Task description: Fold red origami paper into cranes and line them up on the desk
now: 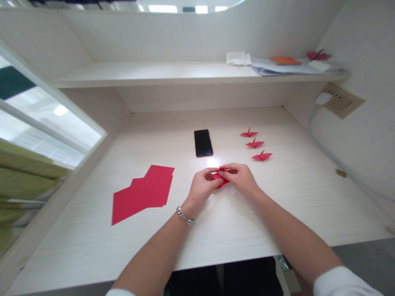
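Between my two hands is a small piece of folded red paper, held just above the desk near its middle. My left hand pinches its left side with thumb and fingers. From the right, my right hand grips the upper and right part, fingertips almost meeting those of the left. The fingers cover much of the paper, so its exact shape is hidden. Three finished red paper cranes stand in a slanting row beyond my right hand: a far crane, a middle crane and a near crane.
Overlapping red paper sheets lie left of my hands. A black phone lies beyond them. Papers and an orange pad rest on the shelf. At right, a white cable runs from a wall socket.
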`<act>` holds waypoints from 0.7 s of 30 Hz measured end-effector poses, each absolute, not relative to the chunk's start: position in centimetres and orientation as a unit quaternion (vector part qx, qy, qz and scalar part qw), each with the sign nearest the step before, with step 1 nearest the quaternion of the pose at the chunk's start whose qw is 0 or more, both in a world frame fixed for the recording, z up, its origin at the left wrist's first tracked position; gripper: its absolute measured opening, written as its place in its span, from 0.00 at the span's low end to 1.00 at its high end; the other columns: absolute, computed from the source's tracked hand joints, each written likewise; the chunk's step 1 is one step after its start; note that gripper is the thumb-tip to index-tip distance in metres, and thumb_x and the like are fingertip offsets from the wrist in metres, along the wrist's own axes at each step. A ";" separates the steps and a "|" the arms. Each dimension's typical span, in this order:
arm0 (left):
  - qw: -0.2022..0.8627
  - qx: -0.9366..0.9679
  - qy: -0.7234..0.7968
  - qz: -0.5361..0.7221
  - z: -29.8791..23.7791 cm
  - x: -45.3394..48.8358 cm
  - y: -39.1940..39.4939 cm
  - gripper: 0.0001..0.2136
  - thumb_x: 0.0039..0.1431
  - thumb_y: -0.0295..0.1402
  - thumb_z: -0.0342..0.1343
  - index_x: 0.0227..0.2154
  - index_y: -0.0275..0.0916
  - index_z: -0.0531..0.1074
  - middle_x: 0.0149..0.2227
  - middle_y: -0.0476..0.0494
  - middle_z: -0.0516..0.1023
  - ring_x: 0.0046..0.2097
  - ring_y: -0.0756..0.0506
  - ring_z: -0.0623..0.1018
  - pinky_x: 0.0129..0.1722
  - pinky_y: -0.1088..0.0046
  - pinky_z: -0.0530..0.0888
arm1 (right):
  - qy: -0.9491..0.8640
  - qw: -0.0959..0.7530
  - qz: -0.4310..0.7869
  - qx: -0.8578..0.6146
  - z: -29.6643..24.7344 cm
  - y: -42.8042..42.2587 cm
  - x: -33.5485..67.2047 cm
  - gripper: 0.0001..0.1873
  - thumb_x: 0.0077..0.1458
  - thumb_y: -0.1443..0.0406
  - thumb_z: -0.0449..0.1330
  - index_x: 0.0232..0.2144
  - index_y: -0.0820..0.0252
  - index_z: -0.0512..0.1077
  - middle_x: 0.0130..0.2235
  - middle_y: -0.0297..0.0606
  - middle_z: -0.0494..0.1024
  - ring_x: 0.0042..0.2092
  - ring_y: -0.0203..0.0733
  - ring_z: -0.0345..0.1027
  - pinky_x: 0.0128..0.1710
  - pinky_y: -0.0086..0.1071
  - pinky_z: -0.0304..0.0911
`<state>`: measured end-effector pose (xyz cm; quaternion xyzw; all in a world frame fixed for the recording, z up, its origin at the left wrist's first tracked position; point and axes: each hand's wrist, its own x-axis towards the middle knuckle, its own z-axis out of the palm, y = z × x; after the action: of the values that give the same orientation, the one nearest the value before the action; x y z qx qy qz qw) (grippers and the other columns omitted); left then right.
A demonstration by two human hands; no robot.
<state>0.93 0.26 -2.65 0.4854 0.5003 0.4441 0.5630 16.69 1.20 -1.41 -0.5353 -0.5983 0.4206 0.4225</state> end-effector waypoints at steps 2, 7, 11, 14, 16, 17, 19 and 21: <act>0.573 0.476 0.494 0.448 -2.6 0.9 0.3 0.18 0.43 0.32 0.67 0.40 0.32 0.77 0.23 0.48 0.75 0.24 0.51 0.72 0.24 0.77 0.69 | -0.588 0.421 0.447 -0.528 -1.4 1.3 16.8 0.12 0.47 0.62 0.66 0.36 0.60 0.80 0.38 0.41 0.82 0.37 0.45 0.76 0.37 0.34 0.71; 0.607 0.438 0.473 0.465 -2.7 0.9 0.5 0.17 0.41 0.34 0.69 0.36 0.32 0.78 0.30 0.41 0.80 0.28 0.49 0.76 0.29 0.74 0.72 | -0.574 0.401 0.515 -0.495 -1.5 1.6 17.0 0.15 0.44 0.62 0.68 0.37 0.63 0.80 0.36 0.42 0.83 0.35 0.46 0.77 0.36 0.35 0.71; 0.626 0.404 0.466 0.478 -2.5 0.8 0.5 0.17 0.40 0.35 0.70 0.34 0.32 0.79 0.30 0.39 0.81 0.30 0.47 0.78 0.31 0.72 0.73 | -0.591 0.403 0.515 -0.472 -1.7 1.7 17.3 0.15 0.47 0.60 0.66 0.38 0.60 0.80 0.40 0.42 0.82 0.40 0.48 0.77 0.42 0.38 0.70; 0.646 0.395 0.450 0.473 -2.3 0.7 0.5 0.17 0.42 0.37 0.69 0.35 0.32 0.79 0.34 0.36 0.82 0.34 0.44 0.79 0.35 0.69 0.74 | -0.602 0.410 0.494 -0.475 -1.7 1.7 17.4 0.14 0.49 0.59 0.65 0.38 0.57 0.81 0.42 0.41 0.82 0.43 0.49 0.76 0.45 0.39 0.69; 0.649 0.393 0.452 0.469 -2.3 0.7 0.5 0.17 0.42 0.37 0.69 0.35 0.32 0.80 0.35 0.35 0.82 0.34 0.44 0.79 0.35 0.69 0.74 | -0.599 0.407 0.495 -0.480 -1.8 1.7 17.4 0.14 0.48 0.59 0.66 0.38 0.57 0.81 0.42 0.41 0.82 0.43 0.50 0.76 0.46 0.40 0.69; 0.647 0.391 0.458 0.467 -2.4 0.7 0.5 0.17 0.41 0.37 0.70 0.34 0.32 0.80 0.34 0.36 0.82 0.33 0.45 0.79 0.34 0.70 0.74 | -0.594 0.405 0.500 -0.483 -1.8 1.7 17.4 0.15 0.47 0.59 0.66 0.38 0.57 0.81 0.41 0.42 0.82 0.43 0.50 0.77 0.45 0.40 0.69; 0.643 0.387 0.468 0.466 -2.5 0.7 0.6 0.16 0.39 0.35 0.71 0.32 0.32 0.80 0.32 0.37 0.82 0.31 0.46 0.78 0.32 0.71 0.74 | -0.581 0.403 0.514 -0.485 -1.8 1.7 17.4 0.16 0.46 0.59 0.67 0.38 0.58 0.81 0.41 0.42 0.82 0.42 0.50 0.77 0.45 0.40 0.70; 0.644 0.383 0.473 0.463 -2.5 0.6 0.6 0.15 0.38 0.34 0.71 0.31 0.32 0.80 0.30 0.39 0.81 0.30 0.46 0.78 0.31 0.72 0.74 | -0.571 0.405 0.524 -0.484 -1.9 1.6 17.3 0.17 0.45 0.59 0.68 0.39 0.59 0.80 0.40 0.43 0.83 0.41 0.50 0.77 0.44 0.41 0.70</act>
<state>0.60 0.61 -2.55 0.3828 0.4734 0.4633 0.6440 17.28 1.59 -1.86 -0.4845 -0.5710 0.5244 0.4053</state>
